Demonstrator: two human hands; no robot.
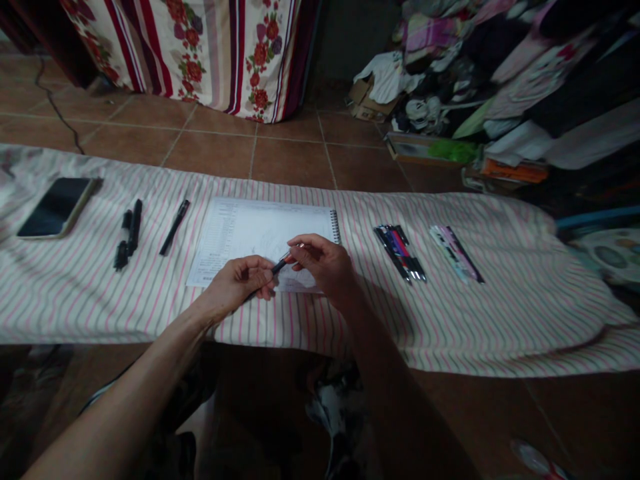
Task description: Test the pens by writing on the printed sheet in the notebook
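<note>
Between my two hands is a dark pen, held at a slant above the near part of a spiral notebook. My left hand is closed round the pen's dark barrel. The fingers of my right hand pinch its other end, where a shiny metal part shows. Printed text runs down the left side of the open page, and its spiral binding is on the right. Left of the notebook lies a single black pen.
Black markers and a phone lie to the left on the striped cloth. On the right are a group of dark pens and a group of pale pens. Piled clothes stand beyond, at the far right.
</note>
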